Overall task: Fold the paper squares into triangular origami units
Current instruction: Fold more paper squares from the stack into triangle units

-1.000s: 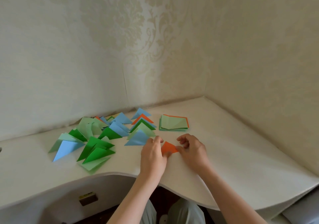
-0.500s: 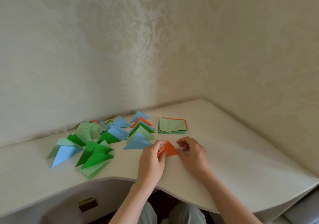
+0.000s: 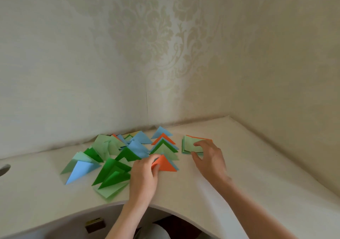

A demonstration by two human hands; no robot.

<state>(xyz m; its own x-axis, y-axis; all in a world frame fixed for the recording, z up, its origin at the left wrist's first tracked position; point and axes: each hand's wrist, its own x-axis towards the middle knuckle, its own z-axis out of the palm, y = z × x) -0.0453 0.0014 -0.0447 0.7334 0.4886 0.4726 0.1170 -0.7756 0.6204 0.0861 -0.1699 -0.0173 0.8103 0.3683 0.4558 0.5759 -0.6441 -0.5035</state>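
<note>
1. At the table's (image 3: 239, 174) near edge, the left hand (image 3: 143, 176) pinches a finished orange triangle (image 3: 164, 164), setting it by the folded pile (image 3: 128, 152).
2. Beside it, the right hand (image 3: 209, 157) rests on the stack of squares (image 3: 189, 144); fingers seem to grasp the top sheet, though that is unclear.
3. Next: lift one square free and start folding.

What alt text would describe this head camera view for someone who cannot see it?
A person's left hand holds a folded orange paper triangle beside many green and blue paper triangles, while the right hand reaches onto a small stack of unfolded paper squares on a white desk.
</note>
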